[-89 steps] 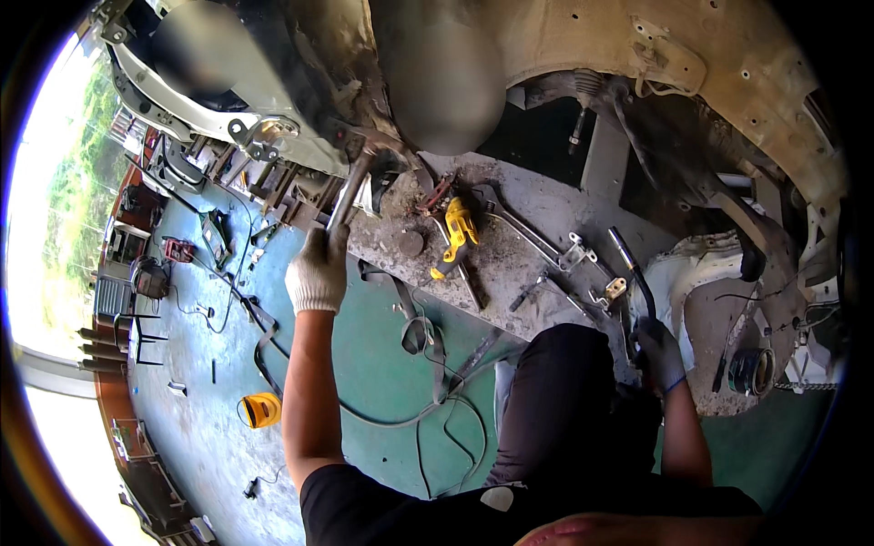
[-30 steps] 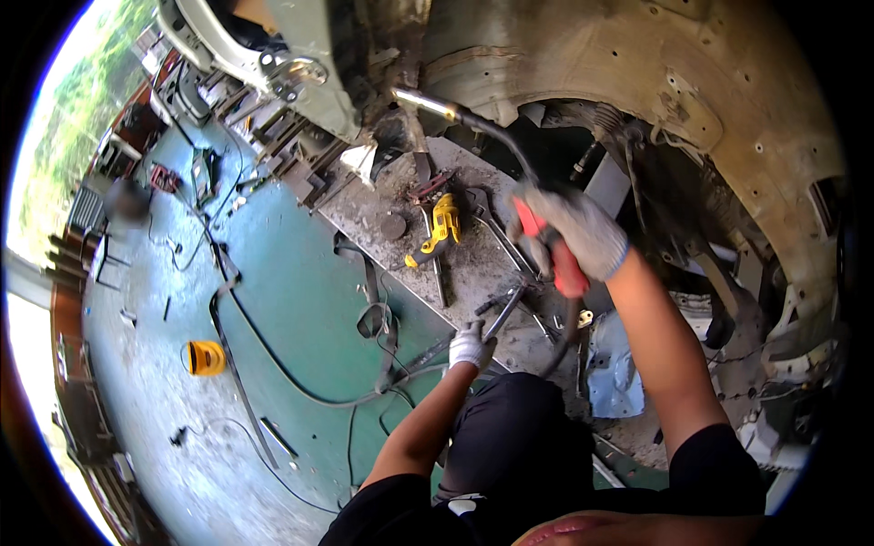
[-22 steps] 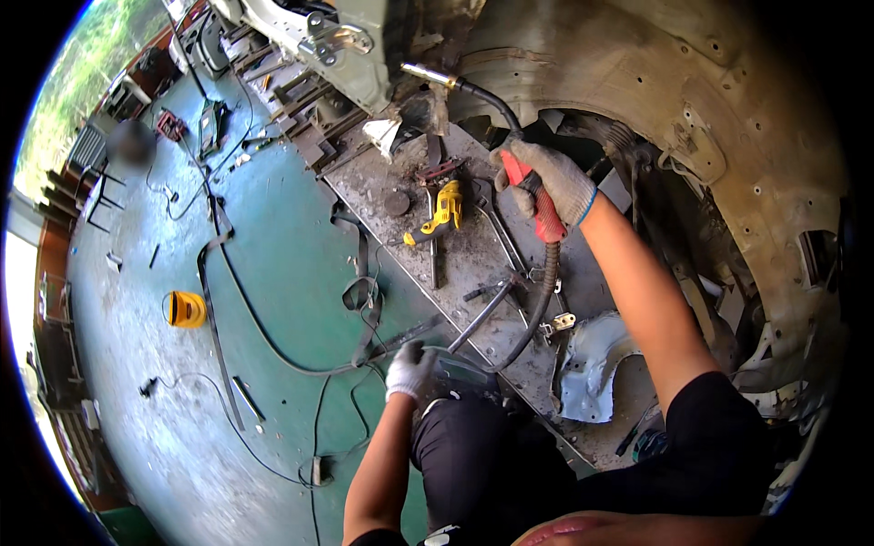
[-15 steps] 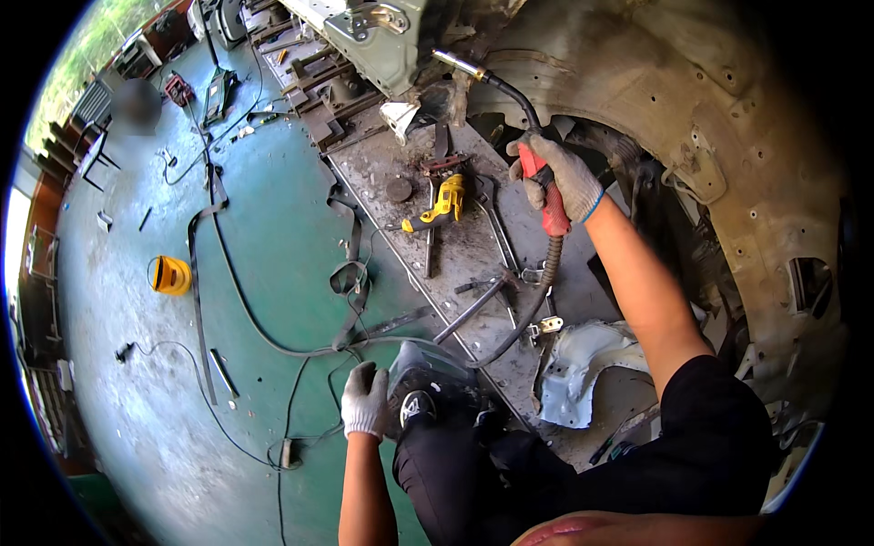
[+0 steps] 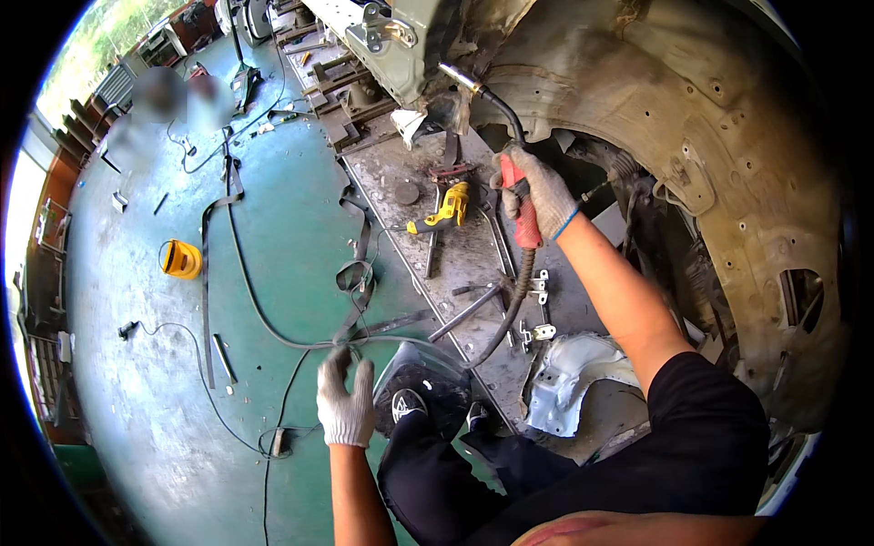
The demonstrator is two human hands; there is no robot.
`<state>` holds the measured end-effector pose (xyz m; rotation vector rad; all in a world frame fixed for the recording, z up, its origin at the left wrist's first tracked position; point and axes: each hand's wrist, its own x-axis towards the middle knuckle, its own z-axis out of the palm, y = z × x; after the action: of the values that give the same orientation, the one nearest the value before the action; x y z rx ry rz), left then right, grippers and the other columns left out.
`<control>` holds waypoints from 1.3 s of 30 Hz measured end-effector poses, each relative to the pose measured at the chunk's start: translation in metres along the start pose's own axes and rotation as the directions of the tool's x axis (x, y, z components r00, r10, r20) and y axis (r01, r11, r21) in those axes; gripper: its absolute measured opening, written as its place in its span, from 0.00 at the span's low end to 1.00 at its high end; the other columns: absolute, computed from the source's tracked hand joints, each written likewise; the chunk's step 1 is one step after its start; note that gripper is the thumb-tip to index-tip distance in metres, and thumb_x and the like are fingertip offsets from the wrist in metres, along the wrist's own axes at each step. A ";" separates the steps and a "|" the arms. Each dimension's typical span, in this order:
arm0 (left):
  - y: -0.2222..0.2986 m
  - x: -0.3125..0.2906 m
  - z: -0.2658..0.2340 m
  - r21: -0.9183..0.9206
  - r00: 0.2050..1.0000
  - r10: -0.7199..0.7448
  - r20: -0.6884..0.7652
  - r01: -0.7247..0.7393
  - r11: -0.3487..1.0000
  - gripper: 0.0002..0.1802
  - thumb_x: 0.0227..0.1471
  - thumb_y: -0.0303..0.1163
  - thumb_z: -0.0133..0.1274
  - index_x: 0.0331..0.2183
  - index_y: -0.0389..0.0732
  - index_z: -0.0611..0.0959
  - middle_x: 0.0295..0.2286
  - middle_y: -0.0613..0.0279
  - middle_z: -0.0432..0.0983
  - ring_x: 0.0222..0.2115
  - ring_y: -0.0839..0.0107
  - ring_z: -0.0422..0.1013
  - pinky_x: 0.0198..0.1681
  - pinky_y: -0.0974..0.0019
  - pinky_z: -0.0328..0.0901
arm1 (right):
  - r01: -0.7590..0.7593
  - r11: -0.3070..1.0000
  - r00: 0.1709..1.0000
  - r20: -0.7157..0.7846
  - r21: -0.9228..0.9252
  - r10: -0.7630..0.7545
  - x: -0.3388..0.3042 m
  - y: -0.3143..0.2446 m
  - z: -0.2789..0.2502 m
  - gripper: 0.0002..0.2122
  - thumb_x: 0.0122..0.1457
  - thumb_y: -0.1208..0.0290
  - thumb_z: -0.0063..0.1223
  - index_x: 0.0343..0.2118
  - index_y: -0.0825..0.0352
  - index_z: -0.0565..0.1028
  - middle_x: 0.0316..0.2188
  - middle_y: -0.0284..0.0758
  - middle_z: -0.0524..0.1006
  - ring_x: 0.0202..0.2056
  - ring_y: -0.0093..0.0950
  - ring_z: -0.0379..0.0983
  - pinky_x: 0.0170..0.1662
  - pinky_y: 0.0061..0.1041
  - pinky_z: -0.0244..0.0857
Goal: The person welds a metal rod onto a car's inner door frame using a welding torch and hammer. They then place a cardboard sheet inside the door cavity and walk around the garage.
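Note:
My right hand (image 5: 548, 191), in a light knit work glove, grips the red handle of a welding torch (image 5: 526, 227). The torch's black neck bends up and away, and its metal nozzle (image 5: 462, 78) points toward the greenish car body panel (image 5: 391, 68) at the back. A ribbed cable (image 5: 515, 314) hangs from the handle and curves down across the bench edge. My left hand (image 5: 347, 402), gloved in white, is low over the green floor with nothing in it. Its thumb and fingers stand apart.
A metal bench (image 5: 387, 173) carries a yellow power drill (image 5: 448, 211), hinges (image 5: 541, 287) and a cut white panel piece (image 5: 557, 400). A large bare car body (image 5: 710, 100) rises at the right. Cables and straps (image 5: 218, 264) cross the floor near a yellow bucket (image 5: 182, 261).
My right hand has shifted left with the torch, uncovering more hinges on the bench. My left hand has moved left and its fingers have spread. The view has tilted slightly.

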<state>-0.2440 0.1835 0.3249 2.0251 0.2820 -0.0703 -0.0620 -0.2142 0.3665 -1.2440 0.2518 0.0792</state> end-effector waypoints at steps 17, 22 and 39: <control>0.322 0.058 0.079 0.531 0.245 0.965 -0.091 -0.808 0.255 0.57 0.47 0.61 0.64 0.68 0.37 0.62 0.68 0.38 0.51 0.70 0.35 0.44 0.71 0.37 0.40 | 0.010 0.995 0.997 -0.077 0.095 -0.003 -0.004 0.007 0.042 0.21 0.62 0.51 0.59 0.45 0.66 0.77 0.29 0.37 0.80 0.19 0.25 0.73 0.20 0.27 0.67; 0.319 0.056 0.083 0.544 0.267 0.958 -0.105 -0.791 0.280 0.57 0.48 0.60 0.64 0.68 0.35 0.62 0.68 0.36 0.51 0.70 0.36 0.43 0.71 0.38 0.38 | 0.001 0.995 0.998 -0.061 0.103 0.005 -0.005 0.005 0.043 0.21 0.62 0.50 0.59 0.44 0.66 0.77 0.30 0.37 0.80 0.19 0.25 0.73 0.20 0.27 0.67; 0.301 0.056 0.084 0.571 0.393 0.912 -0.118 -0.725 0.386 0.55 0.51 0.55 0.62 0.68 0.32 0.59 0.69 0.38 0.49 0.70 0.40 0.45 0.72 0.41 0.41 | 0.012 0.999 1.000 -0.007 0.050 -0.011 0.002 0.014 0.038 0.21 0.63 0.49 0.58 0.43 0.65 0.78 0.31 0.37 0.81 0.21 0.26 0.74 0.22 0.28 0.68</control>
<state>-0.1148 -0.0107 0.5404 2.3776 -0.6370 1.0903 -0.0574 -0.1739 0.3649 -1.1964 0.2507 0.0587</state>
